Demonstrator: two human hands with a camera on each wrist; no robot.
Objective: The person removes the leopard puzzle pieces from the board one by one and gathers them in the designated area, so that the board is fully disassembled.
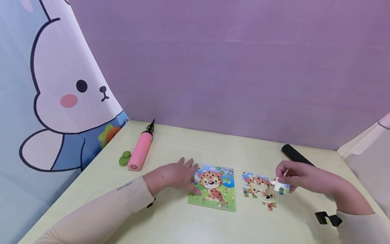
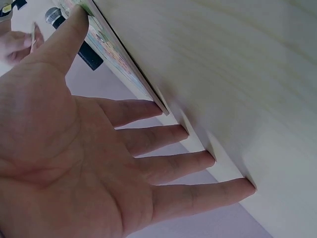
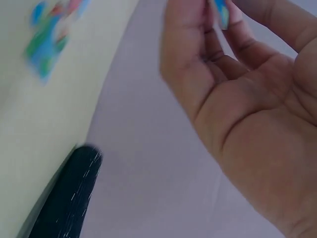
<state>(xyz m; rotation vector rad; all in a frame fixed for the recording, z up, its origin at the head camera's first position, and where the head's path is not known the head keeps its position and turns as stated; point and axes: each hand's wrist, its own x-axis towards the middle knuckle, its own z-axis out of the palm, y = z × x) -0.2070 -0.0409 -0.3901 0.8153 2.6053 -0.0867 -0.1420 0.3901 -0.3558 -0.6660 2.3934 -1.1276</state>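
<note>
My left hand (image 1: 179, 175) lies with fingers spread at the left side of a leopard picture board (image 1: 214, 198). In the left wrist view its thumb touches the board's edge, and the other fingertips reach down to the tabletop. My right hand (image 1: 301, 177) pinches a jigsaw puzzle piece (image 1: 282, 188) between thumb and fingers, above the table; the right wrist view catches only the blue-green edge of that piece (image 3: 221, 14). Just left of it lies a partly joined leopard puzzle (image 1: 257, 187), with gaps along its outline, right of the board.
A black microphone (image 1: 295, 155) lies behind my right hand, which partly hides it; its silver head (image 2: 53, 16) shows in the left wrist view. At the left are a pink hand pump (image 1: 141, 150) and a small green toy (image 1: 125, 158). A purple curtain (image 1: 219, 81) hangs behind the table.
</note>
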